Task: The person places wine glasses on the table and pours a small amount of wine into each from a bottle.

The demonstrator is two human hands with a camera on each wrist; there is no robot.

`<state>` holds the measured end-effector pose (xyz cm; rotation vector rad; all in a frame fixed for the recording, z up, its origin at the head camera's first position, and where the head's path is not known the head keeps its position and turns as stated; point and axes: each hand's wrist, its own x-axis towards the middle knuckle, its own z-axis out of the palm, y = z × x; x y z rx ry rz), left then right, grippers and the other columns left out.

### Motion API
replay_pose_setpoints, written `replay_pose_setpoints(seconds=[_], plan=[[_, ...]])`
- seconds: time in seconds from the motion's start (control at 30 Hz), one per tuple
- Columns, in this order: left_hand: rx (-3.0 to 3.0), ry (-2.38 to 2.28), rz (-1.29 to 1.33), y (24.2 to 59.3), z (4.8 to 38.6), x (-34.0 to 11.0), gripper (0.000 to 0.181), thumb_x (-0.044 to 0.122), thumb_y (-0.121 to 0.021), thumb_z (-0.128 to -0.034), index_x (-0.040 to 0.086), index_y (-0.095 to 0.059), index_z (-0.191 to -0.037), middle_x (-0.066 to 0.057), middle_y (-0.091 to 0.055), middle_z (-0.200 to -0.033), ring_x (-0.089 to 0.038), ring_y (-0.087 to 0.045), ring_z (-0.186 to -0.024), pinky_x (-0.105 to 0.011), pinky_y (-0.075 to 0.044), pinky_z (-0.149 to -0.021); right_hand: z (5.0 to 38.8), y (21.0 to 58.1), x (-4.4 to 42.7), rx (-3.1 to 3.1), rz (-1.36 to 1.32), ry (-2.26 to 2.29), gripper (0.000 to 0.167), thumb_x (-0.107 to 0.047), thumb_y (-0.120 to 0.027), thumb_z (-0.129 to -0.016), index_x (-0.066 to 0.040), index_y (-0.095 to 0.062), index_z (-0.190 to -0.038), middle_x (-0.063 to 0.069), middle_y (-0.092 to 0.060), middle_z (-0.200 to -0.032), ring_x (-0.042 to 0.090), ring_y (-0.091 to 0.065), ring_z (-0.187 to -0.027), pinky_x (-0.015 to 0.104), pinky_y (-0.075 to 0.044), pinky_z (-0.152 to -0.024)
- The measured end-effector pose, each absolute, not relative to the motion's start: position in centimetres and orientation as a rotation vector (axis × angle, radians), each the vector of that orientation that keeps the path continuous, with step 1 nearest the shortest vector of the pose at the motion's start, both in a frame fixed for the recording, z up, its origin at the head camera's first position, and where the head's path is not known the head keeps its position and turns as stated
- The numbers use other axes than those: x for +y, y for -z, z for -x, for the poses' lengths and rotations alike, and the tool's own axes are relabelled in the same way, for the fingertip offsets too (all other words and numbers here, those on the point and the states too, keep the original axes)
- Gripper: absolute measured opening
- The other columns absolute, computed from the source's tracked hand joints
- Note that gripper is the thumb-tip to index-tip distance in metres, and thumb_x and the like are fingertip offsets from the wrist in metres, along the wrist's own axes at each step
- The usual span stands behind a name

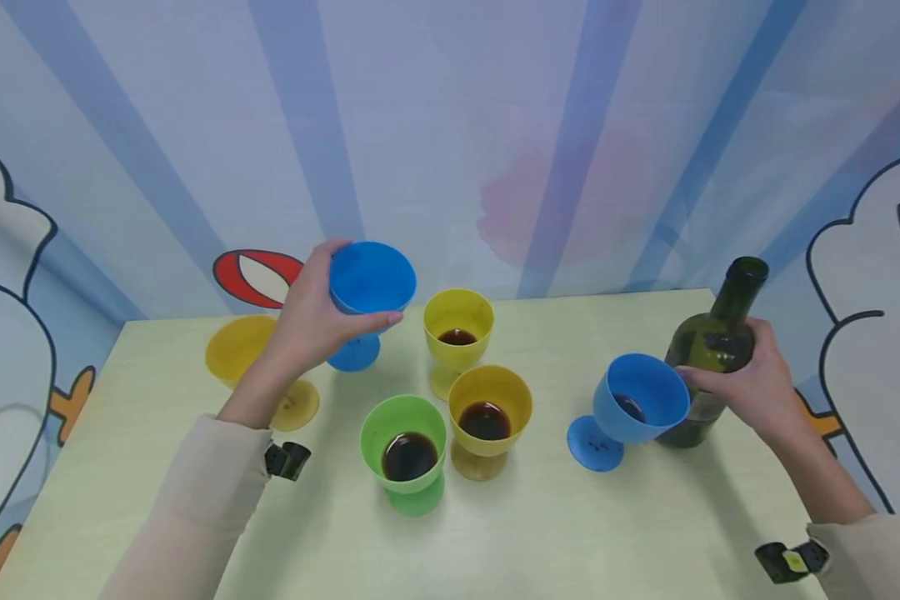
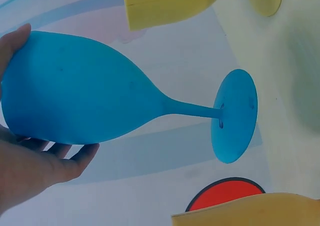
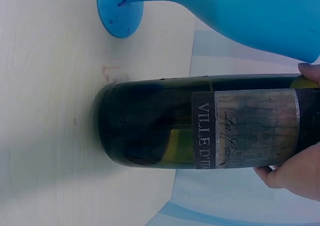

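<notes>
My left hand [image 1: 307, 321] grips a blue goblet [image 1: 372, 279] around the bowl near its rim, at the back of the table. No liquid shows inside that goblet; whether its foot touches the table I cannot tell. In the left wrist view, thumb and fingers lie on opposite sides of the blue bowl [image 2: 80, 88]. On the right, my right hand [image 1: 750, 379] holds a dark green wine bottle [image 1: 708, 342] around its body. The label [image 3: 255, 128] faces the right wrist camera. Just left of the bottle stands another blue goblet [image 1: 637, 400] with some dark liquid.
Between the hands stand a yellow goblet [image 1: 459, 321], a darker yellow goblet [image 1: 491, 408] and a green goblet [image 1: 403, 442], each with dark liquid. Another yellow goblet [image 1: 240, 350] is partly behind my left arm. A printed cloth backdrop [image 1: 450, 150] rises behind the table [image 1: 540, 542].
</notes>
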<state>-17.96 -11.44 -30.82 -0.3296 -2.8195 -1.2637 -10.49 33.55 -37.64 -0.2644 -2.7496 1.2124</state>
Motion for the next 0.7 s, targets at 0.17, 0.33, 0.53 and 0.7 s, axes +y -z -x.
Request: replay_pose_setpoints(seconds=[0.17, 0.33, 0.53, 0.7], plan=[[-2.787, 1.246, 0.364, 30.3, 17.7, -11.2, 0.093, 0.038, -0.076, -0.0717, 0.009, -0.023, -0.142, -0.015, -0.031, -0.141, -0.035, -0.031, -0.126, -0.055, -0.04, -0.089, 10.6, 37.6, 33.6, -2.752, 0.26, -1.213, 0.091, -0.031, -0.069, -0.081, 0.003, -0.008, -0.14, 0.035, -0.028, -0.129, 0.052, -0.032, -0.113, 0.07, -0.031, -0.081], [-2.785, 1.235, 0.387, 29.8, 17.4, -11.0, 0.093, 0.037, -0.076, -0.0713, 0.009, -0.023, -0.142, -0.015, -0.031, -0.141, -0.034, -0.031, -0.126, -0.055, -0.041, -0.089, 10.7, 37.7, 33.7, -2.751, 0.247, -1.213, 0.09, -0.029, -0.069, -0.081, 0.004, -0.009, -0.14, 0.034, -0.029, -0.129, 0.051, -0.032, -0.113, 0.069, -0.031, -0.081], [-2.791, 1.233, 0.43, 29.4, 17.0, -10.8, 0.093, 0.036, -0.077, -0.0714, 0.009, -0.023, -0.142, -0.014, -0.031, -0.141, -0.034, -0.031, -0.126, -0.054, -0.041, -0.089, 10.7, 37.6, 33.8, -2.765, 0.242, -1.208, 0.09, -0.029, -0.068, -0.081, 0.005, -0.009, -0.14, 0.035, -0.028, -0.13, 0.052, -0.031, -0.113, 0.07, -0.03, -0.081], [-2.796, 1.225, 0.45, 29.2, 16.8, -10.7, 0.093, 0.035, -0.077, -0.071, 0.009, -0.023, -0.142, -0.014, -0.031, -0.14, -0.034, -0.031, -0.126, -0.054, -0.042, -0.088, 10.5, 37.5, 33.9, -2.76, 0.224, -1.221, 0.09, -0.029, -0.068, -0.081, 0.005, -0.009, -0.139, 0.035, -0.029, -0.129, 0.052, -0.032, -0.112, 0.069, -0.031, -0.082]])
